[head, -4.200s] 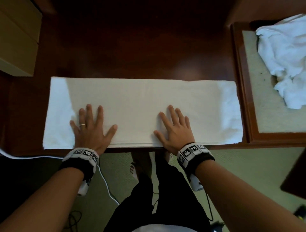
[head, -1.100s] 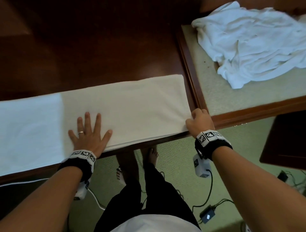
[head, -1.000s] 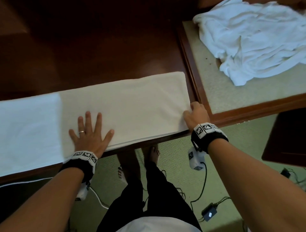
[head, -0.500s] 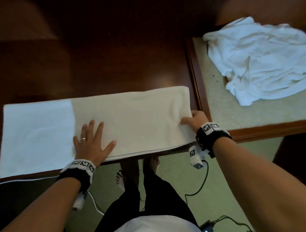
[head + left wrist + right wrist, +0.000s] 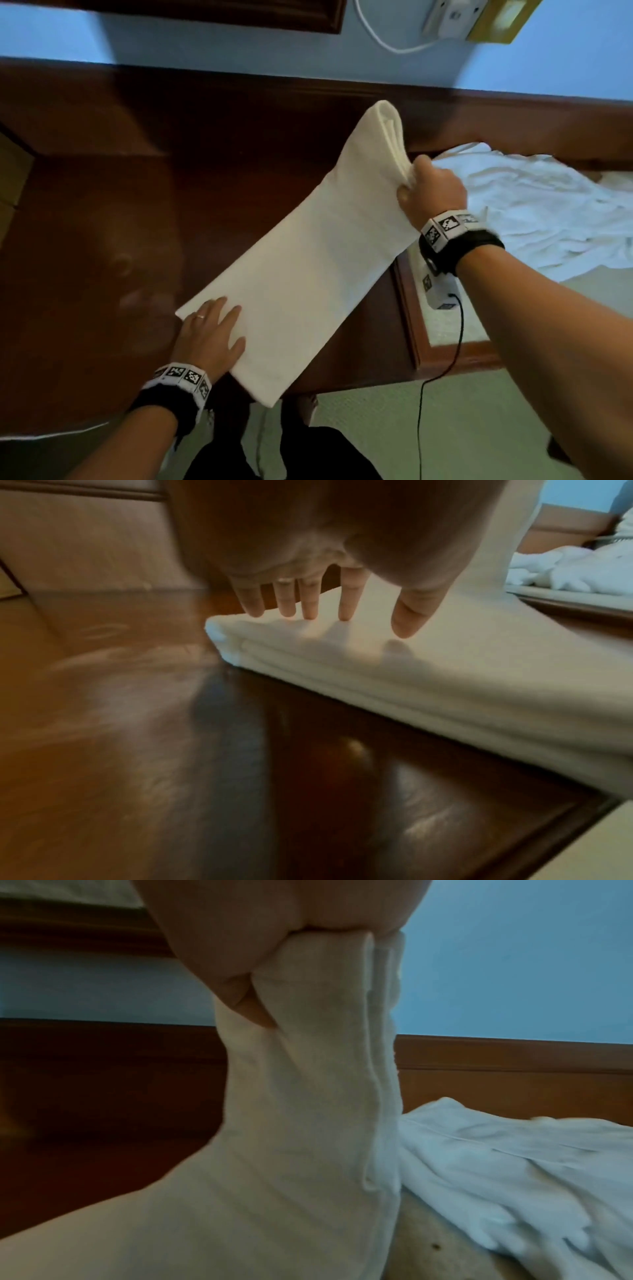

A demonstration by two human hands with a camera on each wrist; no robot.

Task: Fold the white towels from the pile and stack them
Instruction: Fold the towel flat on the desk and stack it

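Note:
A long white towel (image 5: pixel 308 267), folded into a narrow strip, runs diagonally across the dark wooden table (image 5: pixel 102 205). My left hand (image 5: pixel 209 337) lies flat with spread fingers (image 5: pixel 310 601) on the towel's (image 5: pixel 411 674) near end, pressing it to the table. My right hand (image 5: pixel 430 192) grips the far end and holds it lifted above the table; in the right wrist view the thumb (image 5: pixel 236 993) and curled fingers clamp the layered edge of the towel (image 5: pixel 308 1096). The pile of crumpled white towels (image 5: pixel 534 209) lies to the right, on a lower padded surface.
A light padded bench top with a wooden frame (image 5: pixel 407 325) adjoins the table's right side. A white cable (image 5: pixel 380 37) and a wall socket (image 5: pixel 452 17) are on the blue wall behind. A black cable (image 5: pixel 442 370) hangs from my right wrist. Carpet and my legs lie below.
My right hand has lifted the towel's right end up off the table and swung it away from me. My left hand still presses the towel, now at the strip's near end.

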